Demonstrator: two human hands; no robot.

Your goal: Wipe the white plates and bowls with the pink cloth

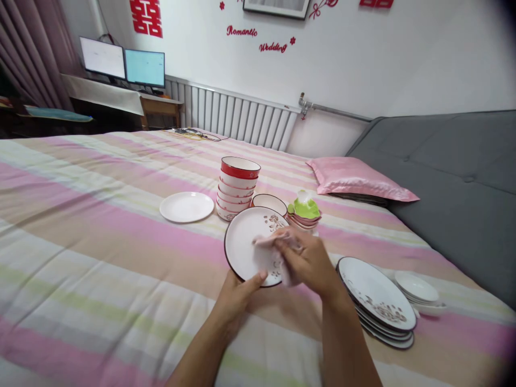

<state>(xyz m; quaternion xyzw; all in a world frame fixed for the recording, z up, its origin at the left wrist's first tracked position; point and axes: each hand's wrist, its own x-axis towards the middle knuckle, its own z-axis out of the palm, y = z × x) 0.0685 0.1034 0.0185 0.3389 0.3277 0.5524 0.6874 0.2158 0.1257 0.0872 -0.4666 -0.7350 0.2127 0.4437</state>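
Mid-frame, your left hand [237, 301] grasps the plate [244, 236] by its lower rim, face tilted towards you, likely leaving room for the cloth [291, 273] bunched in your right hand [308, 258] to work across it.

We are facing a white wall [258, 72] at twelve o'clock; a curtain [38, 51] is hanging at ten; a grey headboard [447, 183] is standing at three.
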